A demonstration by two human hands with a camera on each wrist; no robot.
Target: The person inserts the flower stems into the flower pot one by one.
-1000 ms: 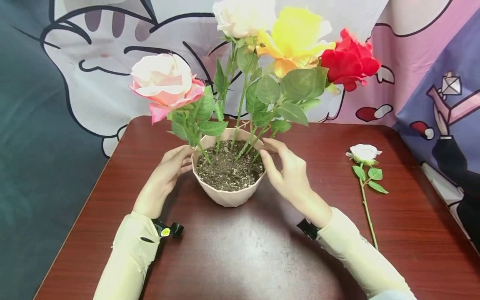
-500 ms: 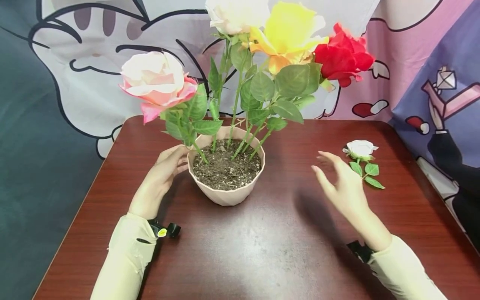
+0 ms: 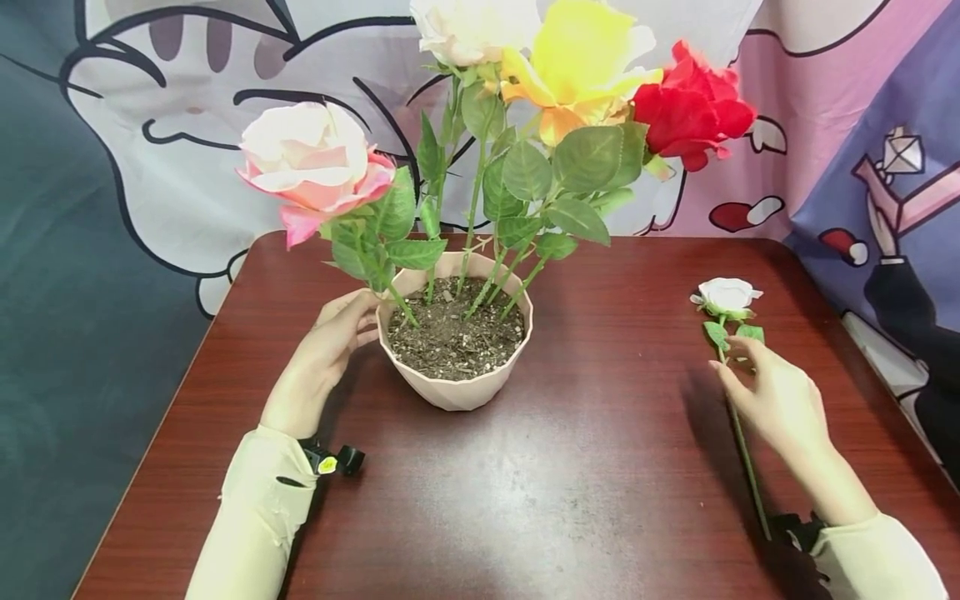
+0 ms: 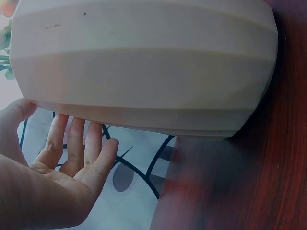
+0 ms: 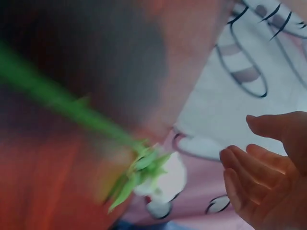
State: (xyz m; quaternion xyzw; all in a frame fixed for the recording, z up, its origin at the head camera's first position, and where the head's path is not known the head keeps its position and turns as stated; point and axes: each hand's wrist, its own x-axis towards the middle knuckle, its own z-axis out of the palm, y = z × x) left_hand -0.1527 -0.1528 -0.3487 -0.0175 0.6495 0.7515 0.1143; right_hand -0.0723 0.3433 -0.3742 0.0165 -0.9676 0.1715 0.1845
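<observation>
My left hand (image 3: 318, 358) rests its fingertips on the left side of a pale pink faceted pot (image 3: 457, 393). In the left wrist view, the thumb and fairly straight fingers (image 4: 74, 148) meet the pot's wall near its rim. Soil fills the pot, with several artificial roses standing in it. On the right of the table lies a single white rose (image 3: 726, 297), bloom toward the back. Above its stem hovers my right hand (image 3: 783, 404), thumb and fingers spread apart. The right wrist view has that hand (image 5: 268, 177) beside the green stem (image 5: 72, 103), nothing between the fingers.
Over the pot rise a pink-edged rose (image 3: 315, 158), a cream rose (image 3: 476, 29), a yellow rose (image 3: 573, 67) and a red rose (image 3: 693, 108). The dark red wooden table (image 3: 540, 517) backs onto a cartoon-printed curtain (image 3: 187, 183).
My right hand has left the pot's right rim and travelled right across the table to the lying white rose. The left hand has stayed at the pot.
</observation>
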